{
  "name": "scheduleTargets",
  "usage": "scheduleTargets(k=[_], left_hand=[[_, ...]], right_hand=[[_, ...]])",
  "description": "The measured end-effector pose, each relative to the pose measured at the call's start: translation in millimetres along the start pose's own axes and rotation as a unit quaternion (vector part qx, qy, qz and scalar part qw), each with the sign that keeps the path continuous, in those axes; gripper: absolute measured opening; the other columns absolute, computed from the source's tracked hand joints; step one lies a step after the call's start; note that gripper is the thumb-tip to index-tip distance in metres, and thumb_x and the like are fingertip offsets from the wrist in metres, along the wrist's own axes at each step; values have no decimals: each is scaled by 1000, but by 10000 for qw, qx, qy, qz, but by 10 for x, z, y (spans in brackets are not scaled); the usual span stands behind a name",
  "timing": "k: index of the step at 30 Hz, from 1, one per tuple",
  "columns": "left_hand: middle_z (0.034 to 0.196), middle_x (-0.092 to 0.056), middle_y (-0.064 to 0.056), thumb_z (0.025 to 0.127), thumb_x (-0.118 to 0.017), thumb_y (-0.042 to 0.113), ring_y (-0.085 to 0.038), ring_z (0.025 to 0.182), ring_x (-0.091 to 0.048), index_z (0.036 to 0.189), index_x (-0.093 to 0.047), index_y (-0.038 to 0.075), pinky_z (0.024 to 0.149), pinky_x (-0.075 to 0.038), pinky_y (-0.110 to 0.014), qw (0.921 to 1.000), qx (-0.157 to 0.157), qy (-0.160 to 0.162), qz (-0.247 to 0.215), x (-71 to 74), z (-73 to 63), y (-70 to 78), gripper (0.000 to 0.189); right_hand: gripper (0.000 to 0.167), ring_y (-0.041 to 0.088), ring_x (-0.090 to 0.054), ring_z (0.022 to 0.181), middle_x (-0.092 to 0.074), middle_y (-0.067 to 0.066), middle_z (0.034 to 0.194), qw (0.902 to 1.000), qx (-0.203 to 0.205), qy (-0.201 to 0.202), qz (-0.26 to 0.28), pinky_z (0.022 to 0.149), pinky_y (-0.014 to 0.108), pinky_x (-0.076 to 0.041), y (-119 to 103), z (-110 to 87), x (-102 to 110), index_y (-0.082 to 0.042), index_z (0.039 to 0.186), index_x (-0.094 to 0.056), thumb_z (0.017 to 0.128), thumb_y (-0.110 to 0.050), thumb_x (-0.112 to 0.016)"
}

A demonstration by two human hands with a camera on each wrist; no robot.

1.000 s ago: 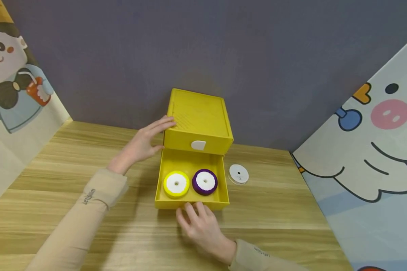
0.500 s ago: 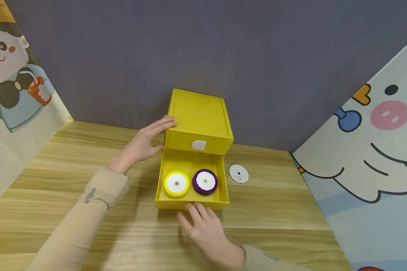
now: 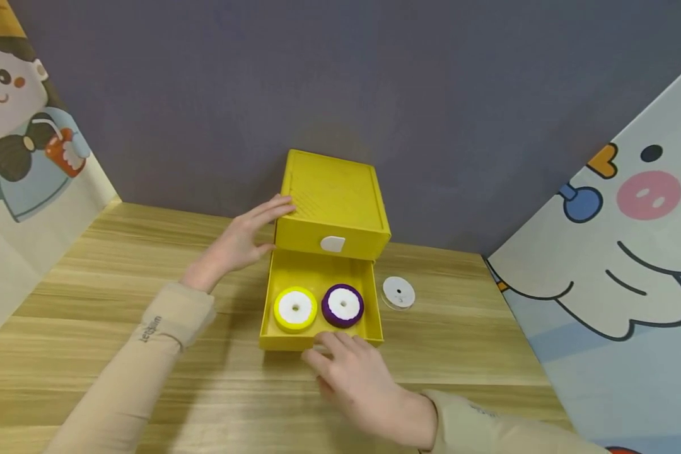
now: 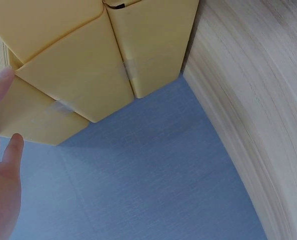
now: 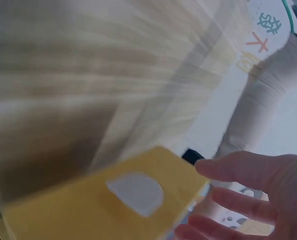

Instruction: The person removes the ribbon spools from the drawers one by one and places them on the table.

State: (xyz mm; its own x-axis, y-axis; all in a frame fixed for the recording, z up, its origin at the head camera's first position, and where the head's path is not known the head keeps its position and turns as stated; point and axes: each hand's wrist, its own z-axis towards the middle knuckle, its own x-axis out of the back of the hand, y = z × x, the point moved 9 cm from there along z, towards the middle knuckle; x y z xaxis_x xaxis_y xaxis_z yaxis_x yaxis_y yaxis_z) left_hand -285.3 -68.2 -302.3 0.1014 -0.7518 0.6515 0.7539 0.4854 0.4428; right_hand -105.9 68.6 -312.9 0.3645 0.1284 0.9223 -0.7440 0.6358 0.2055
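Observation:
A yellow drawer box (image 3: 335,192) stands against the grey wall, its lower drawer (image 3: 312,270) pulled out. Inside the drawer lie a yellow ribbon spool (image 3: 295,308) and a purple ribbon spool (image 3: 343,305), both with white faces. My left hand (image 3: 241,236) rests straight fingers on the top's left edge, thumb near the front corner. Over the drawer's front edge is my right hand (image 3: 360,381), fingers loosely bent and holding nothing. The right wrist view shows its fingers (image 5: 238,202) spread beside the yellow front with a white tab (image 5: 138,192).
A white spool (image 3: 399,292) lies on the wooden table (image 3: 459,347) just right of the drawer. The upper drawer's front carries a white tab (image 3: 333,244). Cartoon-printed panels (image 3: 652,252) border the table on both sides.
My right hand has shifted right and slightly up from the drawer's front face, fingertips now over its edge. The left hand, drawer and spools have stayed in place.

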Motion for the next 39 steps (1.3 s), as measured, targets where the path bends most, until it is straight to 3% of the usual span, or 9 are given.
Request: scheduleTargets(k=[5, 11, 14, 19, 22, 25, 29, 31, 39], left_hand=[[151, -40, -11, 67, -73, -19, -33, 143, -33, 139, -48, 8, 102, -51, -43, 10000, -13, -3, 34, 9, -10, -5, 81], [152, -39, -10, 68, -73, -18, -32, 144, -32, 140, -47, 9, 103, -50, -43, 10000, 49, -9, 28, 14, -25, -35, 81], [152, -39, -10, 68, -73, -18, -32, 144, -32, 140, -47, 9, 103, -50, -43, 10000, 52, -8, 18, 17, -30, -41, 81], [152, -39, -11, 68, -73, -18, -33, 144, -32, 140, -47, 9, 102, -50, -42, 10000, 51, 8, 24, 26, -39, -44, 81], [152, -39, -11, 68, -73, -19, -33, 143, -32, 140, -47, 8, 101, -51, -43, 10000, 40, -7, 9, 24, -40, -41, 82], [151, -39, -11, 68, -73, -19, -34, 143, -32, 140, -46, 8, 99, -52, -44, 10000, -9, -21, 4, 13, -31, -37, 82], [151, -39, -11, 68, -73, -19, -34, 143, -33, 140, -47, 8, 99, -53, -44, 10000, -30, -17, -9, 5, -20, -33, 82], [151, -39, -11, 68, -73, -19, -34, 143, -33, 140, -47, 8, 99, -53, -43, 10000, -30, -26, -23, 2, -17, -27, 81], [152, -38, -10, 70, -71, -19, -33, 144, -31, 141, -46, 8, 102, -51, -43, 9999, 14, -101, -96, -11, -10, -5, 80]], right_hand=[[34, 12, -62, 85, -64, -2, 102, 9971, -114, -594, 457, 71, 25, -57, 125, 166, 114, -21, 98, -66, 68, -17, -82], [34, 14, -60, 79, -62, 2, 105, 9862, -351, -1263, 1015, 60, 22, -54, 298, 397, 139, -17, 103, -68, 73, -21, -83], [37, 13, -57, 74, -61, 3, 108, 9715, -678, -1821, 1354, 53, 20, -48, 410, 507, 61, -15, 109, -67, 75, -21, -81], [44, 13, -50, 70, -59, 7, 115, 9326, -1196, -2913, 1764, 49, 20, -40, 574, 633, -167, -15, 119, -64, 77, -14, -75], [49, 14, -54, 76, -58, 9, 117, 9116, -1305, -3391, 1923, 54, 23, -45, 632, 684, -299, -15, 123, -61, 77, -15, -76], [53, 18, -58, 93, -59, 10, 123, 8963, -1347, -3670, 2094, 66, 29, -53, 669, 744, -399, -13, 126, -59, 77, -16, -78], [57, 25, -55, 119, -59, 10, 131, 8897, -1264, -3840, 2123, 91, 40, -54, 681, 840, -478, -10, 126, -59, 74, -17, -81], [59, 25, -53, 123, -58, 11, 134, 8876, -1218, -3922, 2085, 99, 42, -51, 679, 877, -514, -10, 127, -58, 73, -17, -82], [72, 23, -48, 130, -51, 7, 143, 8752, -1370, -4240, 1885, 102, 40, -50, 686, 942, -751, -14, 138, -49, 74, -23, -82]])
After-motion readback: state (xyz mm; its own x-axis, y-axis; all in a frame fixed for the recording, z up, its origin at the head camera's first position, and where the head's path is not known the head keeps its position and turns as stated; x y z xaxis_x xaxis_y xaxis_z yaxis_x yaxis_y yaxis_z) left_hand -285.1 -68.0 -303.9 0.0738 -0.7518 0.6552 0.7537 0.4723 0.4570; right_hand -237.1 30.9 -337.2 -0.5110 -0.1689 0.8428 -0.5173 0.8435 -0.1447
